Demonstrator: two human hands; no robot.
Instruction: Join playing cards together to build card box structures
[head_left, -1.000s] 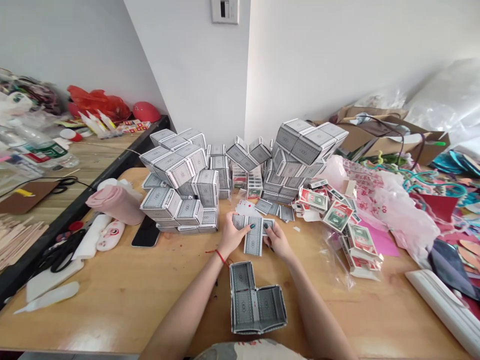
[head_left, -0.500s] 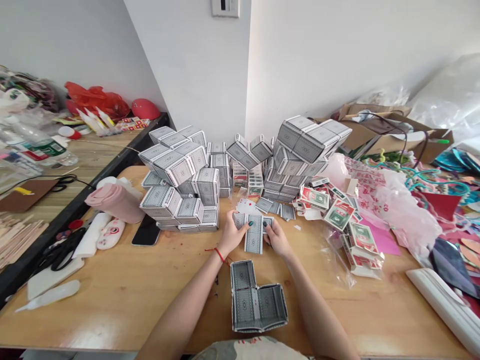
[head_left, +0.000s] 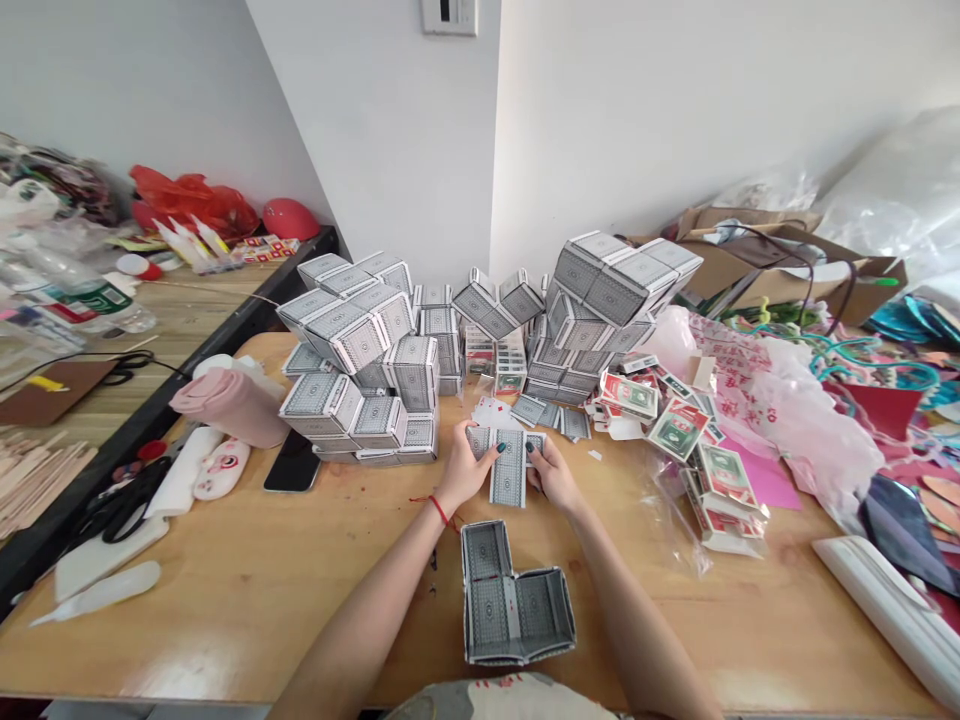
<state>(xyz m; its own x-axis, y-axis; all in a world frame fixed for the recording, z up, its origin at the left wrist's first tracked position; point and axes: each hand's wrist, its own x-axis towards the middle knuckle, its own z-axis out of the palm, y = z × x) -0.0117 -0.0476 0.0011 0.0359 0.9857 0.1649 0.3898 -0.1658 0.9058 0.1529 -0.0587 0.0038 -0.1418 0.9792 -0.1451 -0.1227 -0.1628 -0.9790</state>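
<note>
My left hand (head_left: pixel 463 474) and my right hand (head_left: pixel 553 477) meet at the middle of the wooden table (head_left: pixel 247 580), both closed on grey-backed playing cards (head_left: pixel 508 466). One card stands lengthwise between the hands and others cross it at the top. Just nearer to me sits an L-shaped block of folded cards (head_left: pixel 510 606). Loose cards (head_left: pixel 551 415) lie just beyond my fingers. Behind them rise piles of card-built cubes, one on the left (head_left: pixel 360 355) and one on the right (head_left: pixel 607 300).
Red and green card boxes (head_left: pixel 675 425) and pink plastic bags (head_left: pixel 780 410) crowd the right side. A black phone (head_left: pixel 292 465), a pink roll (head_left: pixel 229 405), scissors (head_left: pixel 120 505) and a glue bottle (head_left: pixel 94 595) lie at left. A side bench (head_left: pixel 172 320) holds clutter.
The hands and the cards in them have shifted slightly away from me; the grip looks the same. Nothing else moved.
</note>
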